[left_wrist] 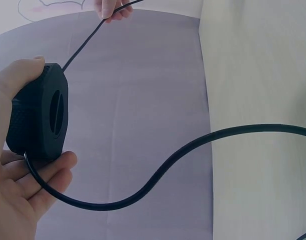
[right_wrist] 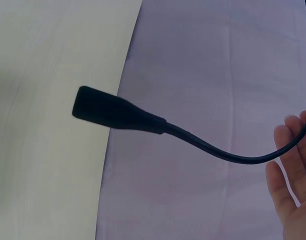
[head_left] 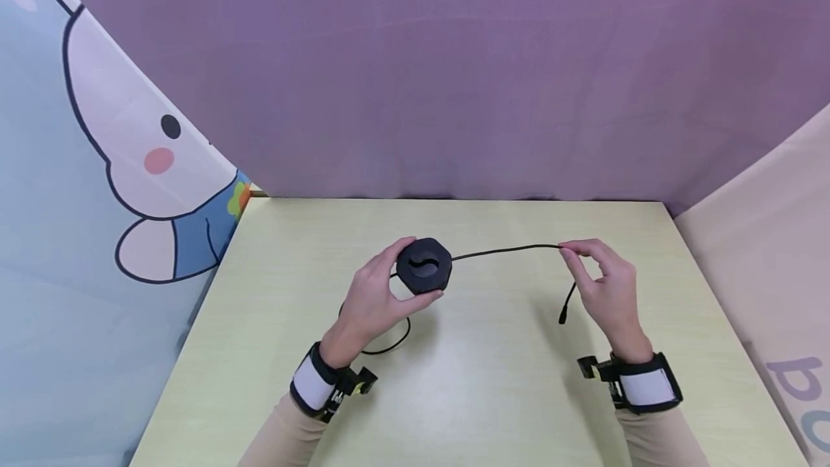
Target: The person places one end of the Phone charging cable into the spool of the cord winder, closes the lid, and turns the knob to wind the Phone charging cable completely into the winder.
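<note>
The black hexagonal cable reel (head_left: 424, 265) is held above the centre of the pale bench (head_left: 467, 380) by the left hand (head_left: 372, 301), with the thumb at the reel's 12 o'clock edge and the fingers curled under its 6 o'clock edge. A black cable (head_left: 506, 251) is run out from the reel toward 3 o'clock and is pinched between thumb and fingertips of the right hand (head_left: 606, 290), the remaining fingers being loosely curled. From that pinch the cable end hangs down toward 6 o'clock, and its plug (right_wrist: 113, 112) is suspended clear of the bench. A second length of cable (left_wrist: 158, 172) is looped from the reel's underside and lies on the bench below the left hand. Wrist straps (head_left: 314, 384) are worn on both forearms.
</note>
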The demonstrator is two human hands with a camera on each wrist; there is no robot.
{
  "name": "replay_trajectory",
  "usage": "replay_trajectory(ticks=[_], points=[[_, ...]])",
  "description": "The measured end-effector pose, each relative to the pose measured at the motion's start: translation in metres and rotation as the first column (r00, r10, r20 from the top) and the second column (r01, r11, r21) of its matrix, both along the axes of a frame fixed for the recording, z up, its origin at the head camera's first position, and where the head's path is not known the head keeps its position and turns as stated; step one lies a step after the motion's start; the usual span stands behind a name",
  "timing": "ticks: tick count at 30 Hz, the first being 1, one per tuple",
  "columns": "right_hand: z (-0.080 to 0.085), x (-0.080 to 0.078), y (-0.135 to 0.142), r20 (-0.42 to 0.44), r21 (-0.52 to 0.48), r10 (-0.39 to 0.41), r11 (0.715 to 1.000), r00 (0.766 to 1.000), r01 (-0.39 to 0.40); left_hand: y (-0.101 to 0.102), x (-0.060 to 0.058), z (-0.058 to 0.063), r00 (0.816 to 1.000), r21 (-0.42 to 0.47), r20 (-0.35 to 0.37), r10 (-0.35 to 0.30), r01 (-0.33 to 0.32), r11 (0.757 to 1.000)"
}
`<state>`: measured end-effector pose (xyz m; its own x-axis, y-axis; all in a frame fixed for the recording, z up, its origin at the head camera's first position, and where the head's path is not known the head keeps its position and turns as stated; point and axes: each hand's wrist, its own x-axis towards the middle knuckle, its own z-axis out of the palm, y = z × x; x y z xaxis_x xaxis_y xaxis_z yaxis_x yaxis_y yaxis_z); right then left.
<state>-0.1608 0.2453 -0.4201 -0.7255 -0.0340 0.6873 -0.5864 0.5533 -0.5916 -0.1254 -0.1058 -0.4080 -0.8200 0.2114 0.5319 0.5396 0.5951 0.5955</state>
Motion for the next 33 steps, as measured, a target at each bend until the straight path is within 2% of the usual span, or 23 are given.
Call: replay_trajectory(ticks=[9, 12, 15, 18, 21, 26, 33], points=[[0.002, 0.004, 0.004, 0.027, -0.006, -0.035, 0.999, 0.999, 0.035, 0.0, 0.002, 0.0, 1.0, -0.005, 0.008, 0.016, -0.016, 1.0], [0.0, 0.005, 0.006, 0.063, -0.001, -0.022, 1.0, 0.998, 0.022, 0.0, 0.002, -0.001, 1.0, -0.002, 0.011, 0.021, -0.021, 1.0], [-0.003, 0.007, 0.005, 0.142, -0.013, 0.04, 0.999, 0.989, -0.039, 0.0, 0.002, -0.002, 1.0, 0.016, 0.013, 0.019, -0.02, 1.0], [-0.006, 0.01, 0.002, 0.218, -0.023, 0.111, 0.994, 0.97, -0.108, 0.001, 0.003, -0.003, 1.0, 0.032, 0.019, 0.015, -0.016, 0.999], [-0.007, 0.01, -0.004, 0.249, -0.004, 0.158, 0.987, 0.955, -0.163, 0.003, 0.003, -0.004, 1.0, 0.036, 0.025, 0.004, -0.005, 0.999], [-0.006, 0.008, -0.023, 0.238, 0.021, 0.217, 0.973, 0.947, -0.228, 0.005, 0.003, -0.004, 1.0, 0.022, 0.005, -0.007, 0.007, 1.0], [-0.001, 0.005, -0.056, 0.173, 0.008, 0.358, 0.931, 0.918, -0.365, 0.009, 0.003, -0.004, 0.999, -0.007, -0.041, -0.016, 0.015, 1.0]])
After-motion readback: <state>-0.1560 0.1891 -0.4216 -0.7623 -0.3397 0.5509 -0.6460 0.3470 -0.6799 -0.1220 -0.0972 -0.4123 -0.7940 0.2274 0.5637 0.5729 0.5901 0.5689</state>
